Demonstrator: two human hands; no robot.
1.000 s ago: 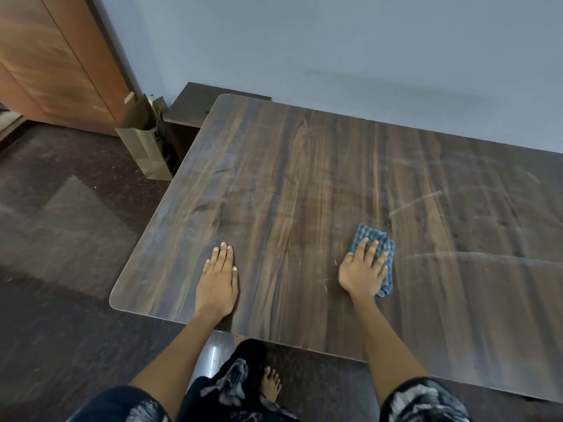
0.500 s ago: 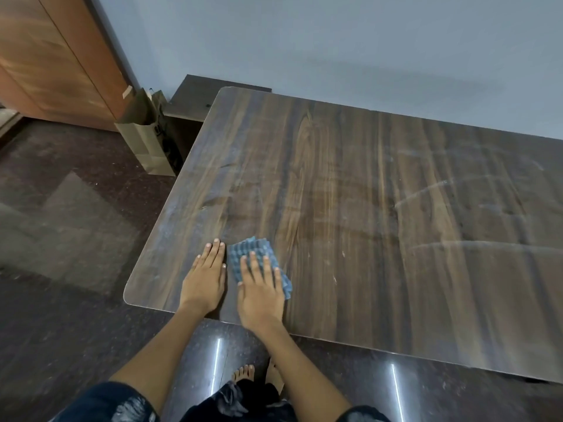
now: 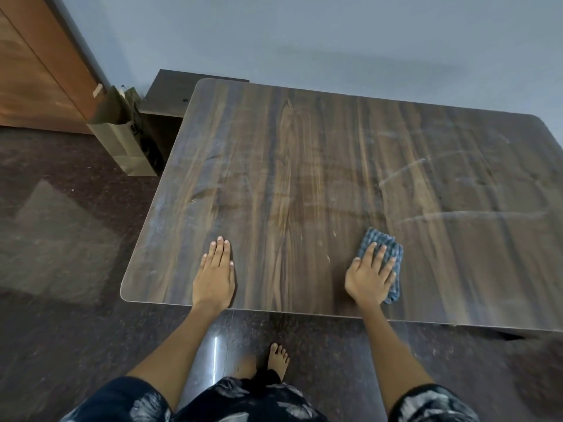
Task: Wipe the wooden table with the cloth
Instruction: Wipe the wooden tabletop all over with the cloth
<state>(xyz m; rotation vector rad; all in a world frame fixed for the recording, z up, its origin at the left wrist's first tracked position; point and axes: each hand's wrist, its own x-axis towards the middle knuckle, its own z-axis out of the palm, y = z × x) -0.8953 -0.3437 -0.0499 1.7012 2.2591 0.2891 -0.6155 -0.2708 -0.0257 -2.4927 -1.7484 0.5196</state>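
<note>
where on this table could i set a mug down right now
Bare wood shows across the wooden table beyond both hands, and between the left hand and right hand. Only the near edge is taken, by the hands and cloth.

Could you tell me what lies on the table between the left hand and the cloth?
In the head view, only bare wooden table with a few pale specks lies between the left hand and the cloth.

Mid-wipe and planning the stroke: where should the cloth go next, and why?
Probably slide the folded blue checked cloth rightward and away, under the flat right hand. Pale curved streaks show on the dark wooden table in that area. The left hand lies flat near the front edge, bracing.
</note>
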